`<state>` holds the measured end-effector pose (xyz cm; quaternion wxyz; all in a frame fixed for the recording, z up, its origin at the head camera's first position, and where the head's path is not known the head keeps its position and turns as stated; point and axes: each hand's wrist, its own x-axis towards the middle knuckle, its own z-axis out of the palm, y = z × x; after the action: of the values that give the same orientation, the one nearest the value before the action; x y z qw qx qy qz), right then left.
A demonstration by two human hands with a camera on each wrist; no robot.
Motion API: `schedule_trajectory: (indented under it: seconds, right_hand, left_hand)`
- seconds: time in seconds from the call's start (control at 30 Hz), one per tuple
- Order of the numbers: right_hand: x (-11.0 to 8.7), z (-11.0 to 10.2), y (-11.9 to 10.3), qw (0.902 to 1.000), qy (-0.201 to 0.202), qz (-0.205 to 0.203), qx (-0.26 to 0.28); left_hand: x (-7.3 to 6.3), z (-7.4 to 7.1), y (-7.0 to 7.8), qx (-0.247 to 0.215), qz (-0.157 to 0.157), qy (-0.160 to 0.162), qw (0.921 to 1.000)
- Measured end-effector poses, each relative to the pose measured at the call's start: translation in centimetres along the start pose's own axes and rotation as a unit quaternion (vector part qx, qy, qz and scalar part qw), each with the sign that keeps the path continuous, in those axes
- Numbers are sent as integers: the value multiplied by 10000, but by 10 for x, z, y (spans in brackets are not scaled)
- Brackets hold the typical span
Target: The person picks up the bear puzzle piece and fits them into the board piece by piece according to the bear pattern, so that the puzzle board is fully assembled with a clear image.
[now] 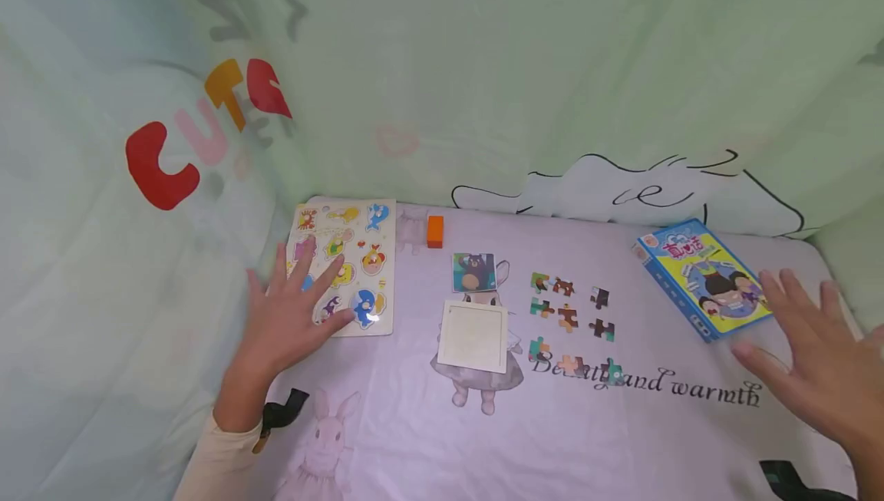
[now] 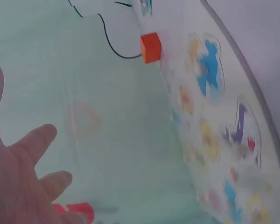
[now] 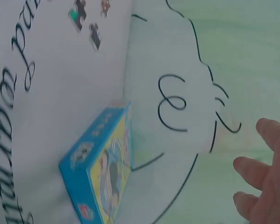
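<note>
While both of my hands are held up over the cloth-covered tabletop (image 1: 428,440), neither is clasping anything. Left grip (image 1: 283,324): fingers fanned wide, thumb swung well out, palm down above the animal board (image 1: 362,286). Left wrist view sets these fingers against the hanging green cloth (image 1: 483,87), apart from the board. Right grip (image 1: 811,355): also spread, thumb standing off from the fingers, just by the right end of the blue-and-yellow box (image 1: 714,278). Fingertips overlap the box's edge from above; the right wrist view, rather soft, suggests a gap, so contact seems unlikely.

Edges: board sits at far left, its upper rim near where tabletop meets hanging cloth. Box lies skewed at right, one corner near that same back edge.

Room: a wide bare stretch runs between my two wrists on the near side. Mid-tabletop, a pale square tray (image 1: 473,336) lies just below a bear picture card (image 1: 473,272); orange block (image 1: 435,232) behind, near the back edge. Nine jigsaw pieces (image 1: 568,318) lie in loose rows between tray and box.
</note>
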<state>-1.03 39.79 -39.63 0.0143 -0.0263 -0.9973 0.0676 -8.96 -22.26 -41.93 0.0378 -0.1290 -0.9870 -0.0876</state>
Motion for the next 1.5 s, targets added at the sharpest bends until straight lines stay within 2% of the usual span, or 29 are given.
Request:
schedule_trajectory:
  seconds: [0.1,0.17,0.27,0.37,0.57,0.87,1.03,1.23,1.4,1.5]
  right_hand:
    - [7,8,-10,9990,83,-286,338]
    - [12,13,-19,9973,23,-400,613]
    - [22,21,-36,9940,-101,-520,954]
    - [34,28,-57,9899,-244,-622,1251]
    - [63,46,-88,9792,-580,-855,1747]
    - [104,74,-105,9714,-940,-932,1971]
    - [122,89,-110,9718,-1138,-875,1869]
    - [138,103,-117,9696,-1317,-894,1860]
    - [148,108,-125,9721,-1407,-952,1619]
    - [151,108,-130,9742,-1450,-941,1448]
  left_hand:
    - [0,10,8,-450,185,132,9987]
    - [1,17,15,-908,312,257,9951]
    - [4,28,29,-1546,446,460,9859]
    - [7,39,43,-2150,436,553,9741]
    - [18,63,69,-3029,327,374,9517]
    - [30,98,97,-3658,334,-15,9301]
    - [36,109,106,-3676,300,-356,9288]
    - [44,121,110,-3492,310,-770,9334]
    - [49,125,110,-3086,672,-1152,9418]
    - [50,125,110,-2840,873,-1417,9443]
